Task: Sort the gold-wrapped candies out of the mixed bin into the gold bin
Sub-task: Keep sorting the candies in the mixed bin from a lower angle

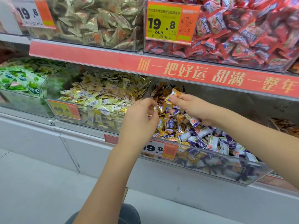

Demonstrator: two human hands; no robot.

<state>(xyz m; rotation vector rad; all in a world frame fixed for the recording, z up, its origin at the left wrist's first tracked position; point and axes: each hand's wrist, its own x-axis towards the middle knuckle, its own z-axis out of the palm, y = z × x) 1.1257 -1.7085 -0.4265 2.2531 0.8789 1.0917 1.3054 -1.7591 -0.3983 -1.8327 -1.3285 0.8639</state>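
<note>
R hand (192, 107) pinches a gold candy (172, 95) above mixed bin (210, 165); its grip also grasps more wrappers. L hand (139, 115), fingers curled over bin's left edge, beside gold bin (97, 113); grip contents unclear.

A red shelf strip (161, 68) with gold characters ran across the frame. Above it sat a bin of red candies (242, 33) at upper right, an orange price tag (169, 21) on its front, and green packets (19, 80) at left.

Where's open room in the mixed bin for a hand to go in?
Free: the dark gap at the back right of the mixed bin, under the red shelf strip, right of the right hand. Crowded: the pile's left, where the left hand works beside the gold bin.
</note>
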